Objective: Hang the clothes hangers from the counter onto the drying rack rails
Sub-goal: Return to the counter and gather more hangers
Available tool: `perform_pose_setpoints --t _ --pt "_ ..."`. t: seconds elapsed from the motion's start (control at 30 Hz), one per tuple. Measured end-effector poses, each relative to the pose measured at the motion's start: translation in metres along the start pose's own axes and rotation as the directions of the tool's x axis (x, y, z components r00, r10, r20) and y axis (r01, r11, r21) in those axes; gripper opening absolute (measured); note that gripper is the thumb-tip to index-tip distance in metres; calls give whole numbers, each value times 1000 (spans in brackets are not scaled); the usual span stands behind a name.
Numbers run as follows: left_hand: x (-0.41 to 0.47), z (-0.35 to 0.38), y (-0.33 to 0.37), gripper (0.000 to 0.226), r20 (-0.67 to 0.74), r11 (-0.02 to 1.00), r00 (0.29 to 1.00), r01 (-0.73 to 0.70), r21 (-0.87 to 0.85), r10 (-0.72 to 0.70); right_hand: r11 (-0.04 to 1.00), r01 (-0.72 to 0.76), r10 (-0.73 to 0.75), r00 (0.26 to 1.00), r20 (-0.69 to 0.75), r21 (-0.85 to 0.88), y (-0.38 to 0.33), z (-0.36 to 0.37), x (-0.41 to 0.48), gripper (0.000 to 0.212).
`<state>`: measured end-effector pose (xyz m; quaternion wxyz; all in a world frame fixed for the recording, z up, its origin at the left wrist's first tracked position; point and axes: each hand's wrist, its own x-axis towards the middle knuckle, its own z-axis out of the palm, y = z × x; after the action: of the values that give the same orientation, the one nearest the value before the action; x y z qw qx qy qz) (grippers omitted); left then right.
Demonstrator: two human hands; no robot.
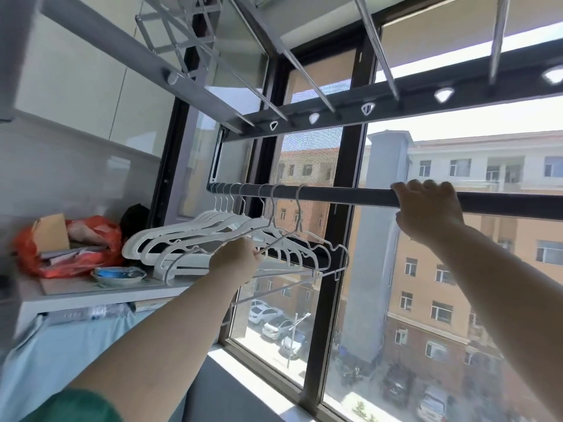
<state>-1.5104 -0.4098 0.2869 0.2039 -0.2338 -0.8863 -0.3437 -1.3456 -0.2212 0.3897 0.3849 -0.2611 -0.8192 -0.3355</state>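
White hangers [231, 236], dark rail [350, 196], orange bag [76, 257]

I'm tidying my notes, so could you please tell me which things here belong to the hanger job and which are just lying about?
Job: white hangers on the dark rail; left hand holding one hanger; right hand gripping the rail.

Lying about: orange bag, cardboard box, blue-patterned dish on the counter.

Right hand [426, 211] grips the dark rail [344, 196] from above, fingers curled over it. Left hand [236, 260] pinches a thin wire hanger [304, 239] — hook on rail, beside white hangers [182, 236] — counter [100, 292] behind.
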Motion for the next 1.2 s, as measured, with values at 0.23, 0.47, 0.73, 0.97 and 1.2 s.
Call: perform_pose_setpoints --t 0.23,0.47,0.73,0.97,1.2 --pt "-5 -4 2 26 -25 998 1000 -4 70 6 999 9 -10 999 31 36 -2 -4 -6 46" --pt "-17 -15 7 39 -178 994 978 -102 50 110 995 9 -10 1000 10 102 -2 -12 -26 50" --pt "-64 -30 19 29 -232 934 912 -356 -37 338 986 -31 29 999 16 167 -9 -47 -62 42" --pt "-132 -14 11 22 116 878 874 -453 -155 472 940 -78 -10 967 254 333 -25 -46 -152 36" --pt "-194 22 46 19 330 815 750 -477 -329 573 884 -393 144 745 651 253 24 -62 -274 32"
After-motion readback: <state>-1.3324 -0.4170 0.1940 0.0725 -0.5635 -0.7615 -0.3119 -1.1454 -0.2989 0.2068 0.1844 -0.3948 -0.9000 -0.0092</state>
